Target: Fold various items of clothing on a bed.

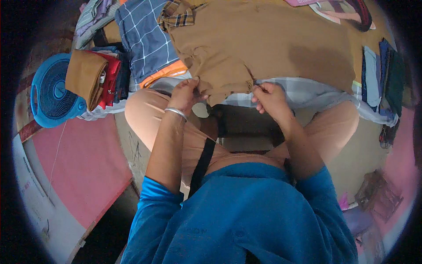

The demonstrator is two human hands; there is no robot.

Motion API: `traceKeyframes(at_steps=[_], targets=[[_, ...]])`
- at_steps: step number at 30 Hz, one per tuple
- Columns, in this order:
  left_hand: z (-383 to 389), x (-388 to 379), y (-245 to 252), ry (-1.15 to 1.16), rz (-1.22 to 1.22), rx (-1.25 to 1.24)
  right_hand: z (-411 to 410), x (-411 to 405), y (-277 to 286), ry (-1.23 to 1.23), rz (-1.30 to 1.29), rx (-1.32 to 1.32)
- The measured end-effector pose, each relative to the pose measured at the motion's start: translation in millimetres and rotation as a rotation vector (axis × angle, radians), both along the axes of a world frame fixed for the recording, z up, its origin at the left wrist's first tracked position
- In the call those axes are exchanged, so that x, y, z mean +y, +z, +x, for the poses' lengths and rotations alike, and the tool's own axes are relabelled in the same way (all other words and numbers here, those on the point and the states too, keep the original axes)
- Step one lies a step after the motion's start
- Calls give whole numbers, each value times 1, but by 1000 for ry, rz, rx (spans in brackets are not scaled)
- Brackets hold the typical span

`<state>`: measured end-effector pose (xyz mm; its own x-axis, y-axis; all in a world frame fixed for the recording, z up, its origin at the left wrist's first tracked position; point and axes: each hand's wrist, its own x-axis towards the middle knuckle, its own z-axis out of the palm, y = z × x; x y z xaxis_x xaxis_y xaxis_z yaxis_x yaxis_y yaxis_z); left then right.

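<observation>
A brown cloth garment (263, 43) lies spread out before me, gathered and wrinkled at its near left part. My left hand (187, 94), with a metal bangle (177, 113) at the wrist, pinches the bunched near edge of the brown cloth. To the right, the fingertips of my right hand (271, 97) are closed on the same near edge, at the lower end of a dark slit or fold (250, 73). What exactly sits between those fingertips is too small to tell. Beneath the brown garment shows a grey-and-white checked cloth (305, 89).
At left, a folded brown garment (84, 74) and a red one (112, 77) lie stacked beside a blue fan (56, 92). A blue checked cloth (145, 39) borders the brown garment. Folded dark and light-blue clothes (372, 79) stand at right. My crossed legs (336, 128) are below.
</observation>
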<state>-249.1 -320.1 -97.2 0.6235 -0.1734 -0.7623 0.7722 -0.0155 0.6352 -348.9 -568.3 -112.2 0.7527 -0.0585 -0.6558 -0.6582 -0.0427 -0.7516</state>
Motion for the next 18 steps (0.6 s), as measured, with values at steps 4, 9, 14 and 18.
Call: traceKeyframes(at_steps=[4, 9, 14, 18], targets=[[-9, -8, 0, 145, 25, -75, 5, 2, 15, -179, 96, 98], [-13, -17, 17, 111, -148, -105, 19, 2, 19, -125, -26, 145], [-17, 6, -9, 22, -60, -274, 12, 5, 3, 48, -418, -287], [-20, 8, -39, -170, 439, -448, 2, 3, 2, 78, -196, -20]])
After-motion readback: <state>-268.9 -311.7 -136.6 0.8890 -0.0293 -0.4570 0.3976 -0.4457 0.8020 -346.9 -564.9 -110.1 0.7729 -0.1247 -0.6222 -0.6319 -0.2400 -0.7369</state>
